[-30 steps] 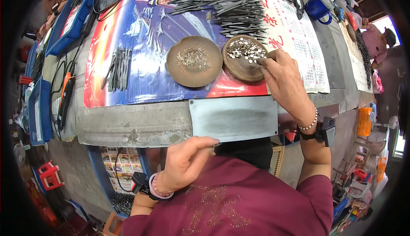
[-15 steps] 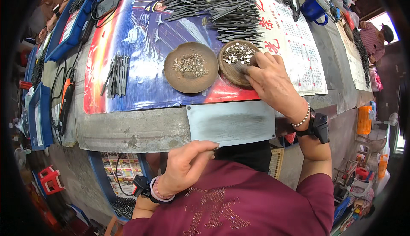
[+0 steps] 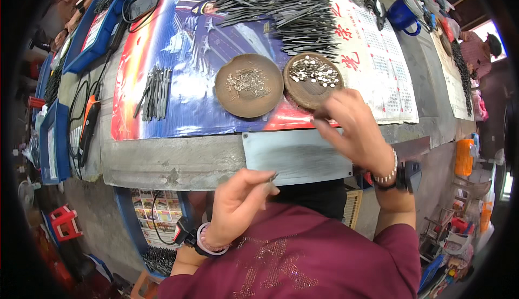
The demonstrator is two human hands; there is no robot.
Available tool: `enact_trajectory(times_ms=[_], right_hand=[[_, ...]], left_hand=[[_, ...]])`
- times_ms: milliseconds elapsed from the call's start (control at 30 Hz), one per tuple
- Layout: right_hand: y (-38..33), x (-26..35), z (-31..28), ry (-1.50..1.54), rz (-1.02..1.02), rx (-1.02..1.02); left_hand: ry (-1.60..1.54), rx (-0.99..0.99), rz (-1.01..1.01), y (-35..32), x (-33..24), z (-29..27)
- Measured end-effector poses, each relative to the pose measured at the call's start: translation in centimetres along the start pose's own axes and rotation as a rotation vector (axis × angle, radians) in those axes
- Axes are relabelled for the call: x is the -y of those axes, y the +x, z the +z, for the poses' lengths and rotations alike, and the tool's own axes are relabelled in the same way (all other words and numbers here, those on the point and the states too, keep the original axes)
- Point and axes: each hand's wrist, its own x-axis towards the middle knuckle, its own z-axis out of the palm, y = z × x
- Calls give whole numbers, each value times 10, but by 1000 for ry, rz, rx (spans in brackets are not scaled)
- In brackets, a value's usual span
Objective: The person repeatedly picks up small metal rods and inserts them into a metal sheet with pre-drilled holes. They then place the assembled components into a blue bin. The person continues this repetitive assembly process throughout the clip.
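Near the table's front edge, my left hand (image 3: 238, 204) is closed, with thumb and forefinger pinching a small dark metal piece (image 3: 272, 178) whose kind I cannot make out. My right hand (image 3: 359, 131) hangs just in front of a round wooden dish (image 3: 312, 89), its fingers bent and smeared by motion. Whether anything is between them I cannot tell. The dish bears small shiny white and dark round pieces (image 3: 324, 73). Left of it stands a brown bowl (image 3: 227, 102) with a heap of tiny metal pins (image 3: 247, 81).
A light metal plate (image 3: 297, 161) juts over the front edge below my hands. Dark slim metal strips (image 3: 305, 18) are heaped at the back, with a smaller bundle (image 3: 157, 93) at left. Blue trays (image 3: 53, 153), an orange-black tool (image 3: 89, 128) and a blue mug (image 3: 403, 15) stand around.
My right hand has drawn back from the wooden dish, toward me and slightly right. My left hand keeps its pinch and has barely moved. The whole view has shifted slightly.
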Motion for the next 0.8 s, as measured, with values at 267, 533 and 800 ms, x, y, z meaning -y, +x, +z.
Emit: enact_trajectory(times_ms=[267, 533, 800], right_hand=[[-42, 60, 35, 719, 203, -102], [-51, 72, 46, 765, 303, -172], [-51, 75, 39, 498, 121, -225]], left_hand=[[-274, 8, -18, 12, 16, 13], [-335, 35, -34, 9, 16, 21], [-280, 59, -2, 6, 18, 24]])
